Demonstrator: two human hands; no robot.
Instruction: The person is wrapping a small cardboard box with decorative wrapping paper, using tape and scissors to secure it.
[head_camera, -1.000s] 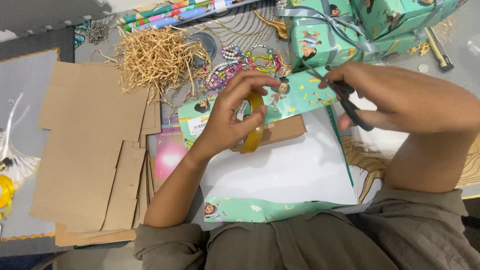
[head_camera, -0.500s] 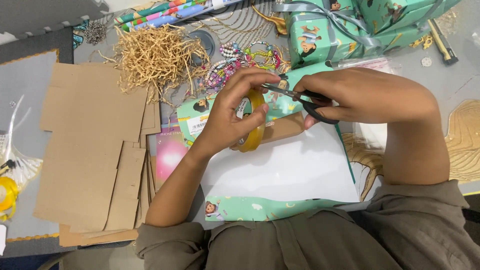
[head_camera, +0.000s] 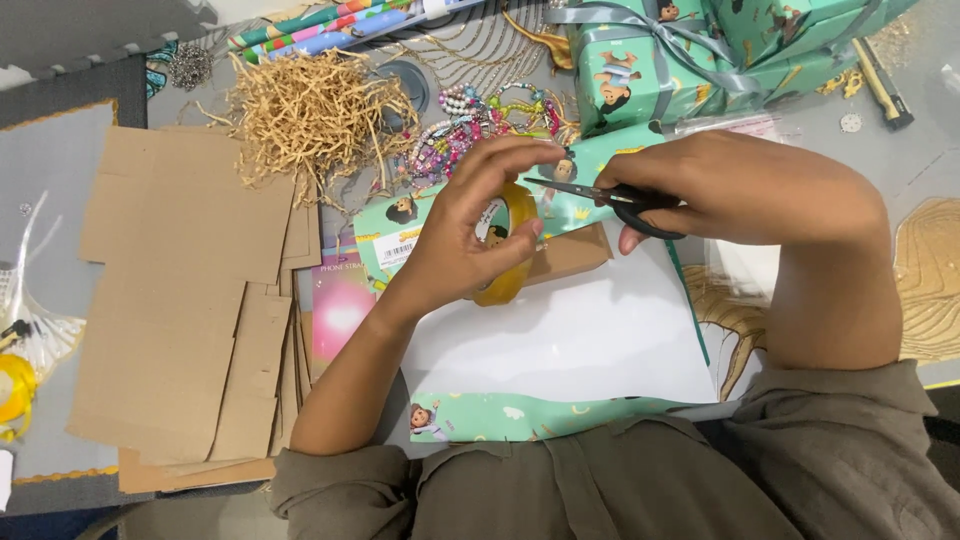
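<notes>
Left hand (head_camera: 470, 235) at frame centre, fingers curled around a yellowish tape roll (head_camera: 508, 245), thumb and fingertips pinching its rim; roll held upright on edge, just above a brown cardboard box (head_camera: 572, 252). Right hand (head_camera: 740, 190) right of centre, fingers closed through the black handles of scissors (head_camera: 610, 195); blades nearly shut, tips pointing left toward the roll, close to the left fingertips. Strip of tape between roll and blades too thin and clear to make out.

Progress, judged from the layout: box resting on wrapping paper (head_camera: 570, 345), white underside up, green cartoon print showing along the near edge and behind the box. Paper not yet folded over the box; no tape seen on it. Wrapping apparently at an early stage, tape cutting in hand, folding and sealing left. Two wrapped gifts (head_camera: 650, 70) with grey ribbon already finished, upper right of frame.

Elsewhere on the worktop (head_camera: 880, 150): flat cardboard sheets (head_camera: 180, 290) at left, shredded paper filler (head_camera: 310, 110) upper left, bead bracelets (head_camera: 480, 125) top centre, pink card (head_camera: 340, 305) partly under the paper.

Hidden or unclear: far side of the box behind the left hand; scissor handles inside the right palm; gifts cut off by the top edge; yellow item at far left edge cropped, not identifiable.
</notes>
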